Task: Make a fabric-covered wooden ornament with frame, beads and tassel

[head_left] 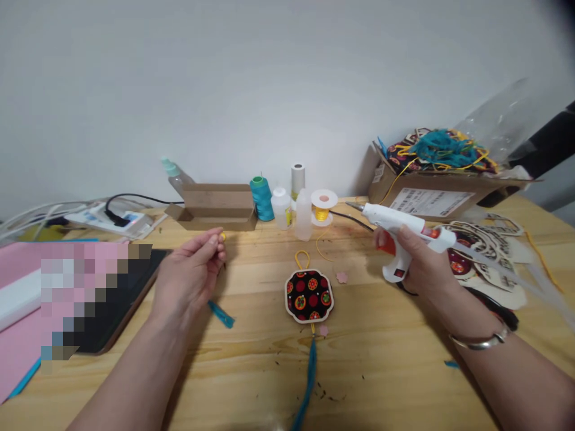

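My right hand (417, 257) is wrapped round the handle of a white hot glue gun (393, 219), its nozzle pointing left above the table. A clear glue stick (485, 261) trails out of its back. With thumb and forefinger pinched, my left hand (193, 263) holds a tiny yellow piece (223, 237), too small to name. Between the hands lies a fabric pendant (309, 296), black with red flowers in a pale wooden frame, a yellow loop at its top and a teal tassel (311, 371) below. Two small pink flower pieces (342, 277) rest beside it.
Along the wall stand an open cardboard box (215, 206), teal thread (262, 200), two bottles (304, 215) and a yellow cord spool (322, 209). A filled carton (422, 191) is at right, wooden frames (485, 257) before it. A dark tablet (130, 299) and power strip (112, 220) are left.
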Demonstrator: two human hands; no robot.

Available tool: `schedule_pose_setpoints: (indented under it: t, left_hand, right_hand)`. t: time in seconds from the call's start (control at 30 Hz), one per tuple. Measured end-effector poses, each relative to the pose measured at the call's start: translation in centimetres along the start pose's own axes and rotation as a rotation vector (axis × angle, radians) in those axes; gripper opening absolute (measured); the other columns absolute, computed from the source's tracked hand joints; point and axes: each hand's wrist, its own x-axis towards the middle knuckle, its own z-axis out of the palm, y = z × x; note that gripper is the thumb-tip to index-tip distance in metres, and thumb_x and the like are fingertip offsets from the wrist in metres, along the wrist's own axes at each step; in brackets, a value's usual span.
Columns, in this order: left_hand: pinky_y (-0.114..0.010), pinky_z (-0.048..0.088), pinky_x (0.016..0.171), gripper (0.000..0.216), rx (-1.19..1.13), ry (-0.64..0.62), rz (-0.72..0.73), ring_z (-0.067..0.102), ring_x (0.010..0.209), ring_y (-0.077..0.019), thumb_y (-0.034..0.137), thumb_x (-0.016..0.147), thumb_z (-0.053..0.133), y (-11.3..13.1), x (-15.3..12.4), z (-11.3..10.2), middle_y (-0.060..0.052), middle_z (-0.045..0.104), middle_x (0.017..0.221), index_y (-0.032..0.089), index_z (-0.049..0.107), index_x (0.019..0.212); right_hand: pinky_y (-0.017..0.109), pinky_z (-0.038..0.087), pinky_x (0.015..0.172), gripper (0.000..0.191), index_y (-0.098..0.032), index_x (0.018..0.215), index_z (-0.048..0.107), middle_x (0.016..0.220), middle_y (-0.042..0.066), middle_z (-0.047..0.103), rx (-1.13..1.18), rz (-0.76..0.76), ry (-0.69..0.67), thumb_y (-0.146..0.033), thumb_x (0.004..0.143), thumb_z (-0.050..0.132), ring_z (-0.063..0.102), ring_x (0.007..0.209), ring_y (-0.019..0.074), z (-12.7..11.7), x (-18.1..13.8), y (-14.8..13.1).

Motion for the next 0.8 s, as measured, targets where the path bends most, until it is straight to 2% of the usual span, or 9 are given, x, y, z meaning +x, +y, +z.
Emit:
schedule_pose_setpoints:
  t: [0.07,0.2,0.3,0.33,0.4,0.43,0.5,0.63,0.8]
  left_hand:
    - [-0.010,0.044,0.045,0.007,0.044,-0.050,-0.032,0.051,0.051,-0.0043,0.011,0.065,0.069,-0.3,-0.2,0.1,0.000,0.056,0.060,0.010,0.067,0.072]
    - [-0.012,0.036,0.039,0.018,0.154,-0.109,-0.023,0.045,0.045,-0.0042,0.024,0.063,0.075,-0.6,-1.0,0.2,0.002,0.054,0.054,0.011,0.064,0.065]
    - [-0.016,0.030,0.038,0.023,0.364,-0.089,0.098,0.043,0.043,-0.0054,0.035,0.066,0.074,0.8,-1.2,0.3,0.003,0.056,0.054,0.015,0.063,0.067]
    - [-0.018,0.030,0.039,0.027,0.696,-0.072,0.281,0.042,0.041,-0.0072,0.044,0.074,0.064,1.5,-1.1,0.4,0.004,0.055,0.051,0.017,0.064,0.071]
    - [-0.022,0.033,0.045,0.022,0.883,-0.046,0.406,0.044,0.044,-0.0100,0.041,0.072,0.067,3.1,-0.3,0.8,0.005,0.054,0.049,0.019,0.069,0.073]
    - [-0.023,0.034,0.051,0.018,0.948,-0.030,0.467,0.048,0.050,-0.0117,0.037,0.069,0.070,3.7,0.3,1.1,0.005,0.055,0.050,0.019,0.069,0.069]
    - [-0.026,0.038,0.064,0.012,1.051,-0.024,0.571,0.056,0.066,-0.0161,0.032,0.071,0.068,4.3,1.8,1.6,0.003,0.063,0.062,0.020,0.072,0.072]
    - [-0.030,0.039,0.077,0.018,1.208,-0.099,0.676,0.059,0.085,-0.0211,0.030,0.076,0.062,3.4,4.7,2.1,0.000,0.071,0.082,0.019,0.073,0.084]
    - [-0.037,0.040,0.082,0.029,1.336,-0.111,0.757,0.059,0.088,-0.0256,0.031,0.083,0.054,2.2,5.7,1.9,-0.007,0.072,0.088,0.015,0.070,0.101]
  right_hand:
    - [0.034,0.047,0.065,0.033,-0.022,0.064,0.063,0.063,0.002,0.061,0.008,0.023,0.004,-0.054,0.072,0.066,0.057,0.064,0.0188,0.0,-0.1,0.2]
    - [0.032,0.048,0.058,0.033,-0.022,0.066,0.064,0.066,0.002,0.063,0.020,0.080,0.002,-0.055,0.069,0.068,0.058,0.062,0.0186,-0.1,-0.4,0.4]
    - [0.032,0.047,0.053,0.032,-0.022,0.065,0.064,0.065,0.002,0.063,0.016,0.111,0.000,-0.054,0.069,0.068,0.057,0.059,0.0185,-0.1,-0.5,0.5]
    - [0.032,0.047,0.052,0.031,-0.022,0.065,0.064,0.064,0.002,0.063,0.014,0.118,0.005,-0.053,0.069,0.069,0.057,0.057,0.0184,-0.1,-0.5,0.5]
    - [0.032,0.048,0.055,0.031,-0.022,0.065,0.064,0.063,0.002,0.063,0.000,0.116,0.016,-0.052,0.069,0.068,0.057,0.057,0.0182,-0.1,-0.4,0.5]
    - [0.033,0.049,0.057,0.031,-0.022,0.065,0.064,0.063,0.002,0.063,-0.013,0.107,0.006,-0.052,0.070,0.068,0.058,0.059,0.0185,-0.1,-0.4,0.5]
    - [0.034,0.050,0.063,0.033,-0.021,0.065,0.064,0.064,0.002,0.063,-0.034,0.077,-0.029,-0.053,0.071,0.066,0.059,0.063,0.0191,-0.2,-0.3,0.6]
    - [0.033,0.049,0.063,0.033,-0.021,0.068,0.064,0.064,0.001,0.063,-0.028,0.053,-0.029,-0.053,0.071,0.066,0.058,0.063,0.0182,-0.4,-0.3,0.8]
    - [0.033,0.048,0.067,0.027,-0.022,0.072,0.065,0.068,0.001,0.064,-0.050,0.032,-0.056,-0.048,0.077,0.064,0.059,0.068,0.0179,-0.7,-0.4,1.2]
